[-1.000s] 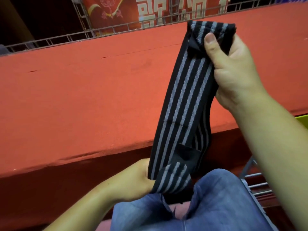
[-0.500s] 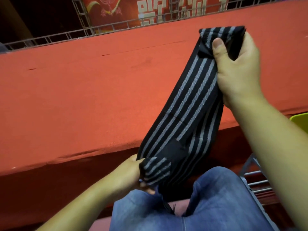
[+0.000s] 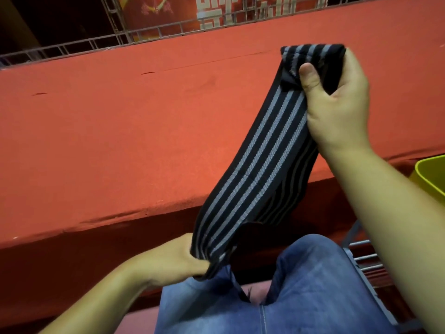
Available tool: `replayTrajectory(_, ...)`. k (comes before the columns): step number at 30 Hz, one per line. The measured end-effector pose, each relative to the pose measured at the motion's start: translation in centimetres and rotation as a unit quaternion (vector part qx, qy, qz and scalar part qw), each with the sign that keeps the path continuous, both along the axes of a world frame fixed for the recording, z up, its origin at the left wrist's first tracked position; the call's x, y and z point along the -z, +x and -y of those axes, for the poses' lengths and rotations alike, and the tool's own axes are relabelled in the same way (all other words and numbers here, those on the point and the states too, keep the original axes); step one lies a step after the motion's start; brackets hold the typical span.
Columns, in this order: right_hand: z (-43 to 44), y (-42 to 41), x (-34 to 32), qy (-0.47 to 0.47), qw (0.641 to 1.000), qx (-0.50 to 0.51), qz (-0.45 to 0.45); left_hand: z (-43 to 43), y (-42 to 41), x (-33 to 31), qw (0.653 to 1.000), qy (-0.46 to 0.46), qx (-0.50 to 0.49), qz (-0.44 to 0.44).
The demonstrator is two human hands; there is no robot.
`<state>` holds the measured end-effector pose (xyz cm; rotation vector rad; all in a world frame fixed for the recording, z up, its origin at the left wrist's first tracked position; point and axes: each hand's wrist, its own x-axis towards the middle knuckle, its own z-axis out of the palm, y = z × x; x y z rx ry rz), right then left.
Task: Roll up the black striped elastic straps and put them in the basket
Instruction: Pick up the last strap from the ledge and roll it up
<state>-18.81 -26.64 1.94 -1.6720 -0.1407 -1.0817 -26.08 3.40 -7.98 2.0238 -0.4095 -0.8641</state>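
Compared with 0.5 s earlier, the strap [image 3: 260, 162] slants more and is drawn straighter between 2 hands: the right hand [image 3: 337, 112] clamps its folded top end under the thumb, the left hand [image 3: 173, 261] pinches its bottom end above the jeans [image 3: 301, 285], apart from the basket [image 3: 428, 172].

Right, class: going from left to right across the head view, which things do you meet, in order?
In order: left hand, gripping the strap's lower end → black striped strap → right hand, gripping its upper end → yellow-green container at the right edge.
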Motion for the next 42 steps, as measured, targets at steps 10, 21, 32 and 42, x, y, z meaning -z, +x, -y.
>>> replayTrajectory(10, -0.4, -0.8, -1.2, 0.068, 0.992, -0.105, -0.024, 0.8, -0.6, 0.9, 0.992, 0.047, 0.091, 0.079)
replayTrajectory(21, -4.2, -2.7, -0.9, 0.175, 0.925, -0.307, -0.137, 5.0, -0.1, -3.3, 0.946, -0.130, -0.055, 0.291)
replayTrajectory(32, -4.6, -4.0, -2.2, 0.249, 0.874, -0.371, -0.190, 4.6, 1.4, -1.7, 0.926, 0.006, -0.124, 0.356)
replayTrajectory(42, -4.7, -4.9, -1.1, 0.216, 0.870, -0.383, -0.223, 4.0, 2.0, -4.2, 0.921, -0.107, -0.154, 0.342)
